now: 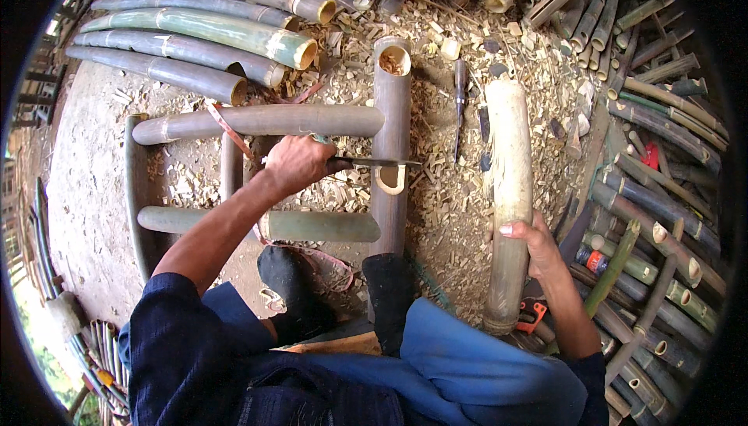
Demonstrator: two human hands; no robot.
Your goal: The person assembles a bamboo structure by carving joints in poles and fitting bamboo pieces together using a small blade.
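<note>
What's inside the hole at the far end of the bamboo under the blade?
Brown, crumbly-looking bits show in there. What's deeper inside the bamboo can't be seen, because its wall covers it.

At three o'clock, the bamboo mallet (510, 184) is streaky cream above, grey-brown below. The bamboo post (396, 118) at twelve is purplish brown; the rail (323, 227) at eight shows dull green. Bamboo poles (210, 27) around eleven mix slate and green, pale-ringed. The saw handle (532, 318) at four is orange.
</note>
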